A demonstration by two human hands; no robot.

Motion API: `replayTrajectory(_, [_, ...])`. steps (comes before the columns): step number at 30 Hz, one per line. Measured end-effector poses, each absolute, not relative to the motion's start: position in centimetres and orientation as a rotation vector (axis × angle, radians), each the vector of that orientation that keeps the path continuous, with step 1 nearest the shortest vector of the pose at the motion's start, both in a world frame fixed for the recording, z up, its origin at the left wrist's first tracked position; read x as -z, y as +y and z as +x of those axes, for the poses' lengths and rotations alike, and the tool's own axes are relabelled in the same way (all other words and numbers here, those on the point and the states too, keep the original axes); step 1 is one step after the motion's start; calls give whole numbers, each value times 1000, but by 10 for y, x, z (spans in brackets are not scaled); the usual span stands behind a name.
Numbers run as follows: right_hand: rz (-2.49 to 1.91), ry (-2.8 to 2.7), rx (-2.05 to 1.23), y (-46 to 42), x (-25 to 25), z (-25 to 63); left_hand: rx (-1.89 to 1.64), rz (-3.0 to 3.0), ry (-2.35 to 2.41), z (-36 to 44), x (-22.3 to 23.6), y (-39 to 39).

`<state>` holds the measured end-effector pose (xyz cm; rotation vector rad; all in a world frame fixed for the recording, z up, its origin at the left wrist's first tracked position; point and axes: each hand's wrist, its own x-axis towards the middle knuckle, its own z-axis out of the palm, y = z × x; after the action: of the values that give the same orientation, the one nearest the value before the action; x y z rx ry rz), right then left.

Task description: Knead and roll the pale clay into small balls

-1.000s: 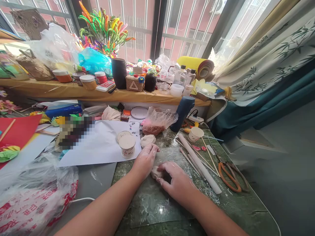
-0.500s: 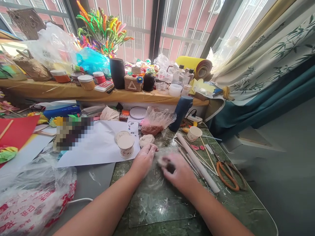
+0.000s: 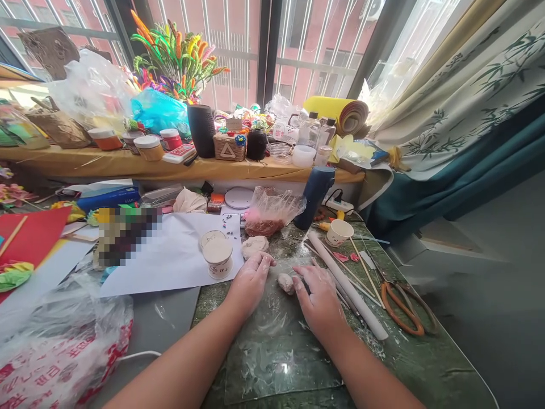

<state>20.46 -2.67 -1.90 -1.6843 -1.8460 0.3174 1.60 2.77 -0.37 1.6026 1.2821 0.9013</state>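
A small lump of pale clay (image 3: 285,282) lies on a clear plastic sheet (image 3: 272,352) spread over the green marble table. My right hand (image 3: 320,296) rests palm down just right of the lump, fingers stretched out and touching it. My left hand (image 3: 252,279) lies flat on the sheet to the lump's left, fingers loosely together and dusted white. A second, bigger clay lump (image 3: 254,246) sits beyond my left hand.
A white rolling stick (image 3: 347,284), thin wooden skewers and orange-handled scissors (image 3: 402,307) lie to the right. A paper cup (image 3: 218,257), a bag of pink material (image 3: 272,213), a dark bottle (image 3: 315,196) and white paper (image 3: 170,250) stand behind. A plastic bag (image 3: 59,346) lies at the left.
My right hand slid away from me across the sheet, rolling the clay lump forward; the lump now shows at its fingertips. The left hand has barely moved.
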Motion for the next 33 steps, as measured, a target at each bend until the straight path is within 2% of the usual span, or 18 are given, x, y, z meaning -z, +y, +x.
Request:
replayTrajectory(21, [-1664,-1978,-183,-28,22,203,-933,1639,1265,15,10,28])
replayTrajectory(29, [-1369,-2028,-436,-33,14,198,-944,1634,1267,15,7,28])
replayTrajectory(33, [-1437,-1810,-349,-29,4,213,-909,1640,1279,14,8,29])
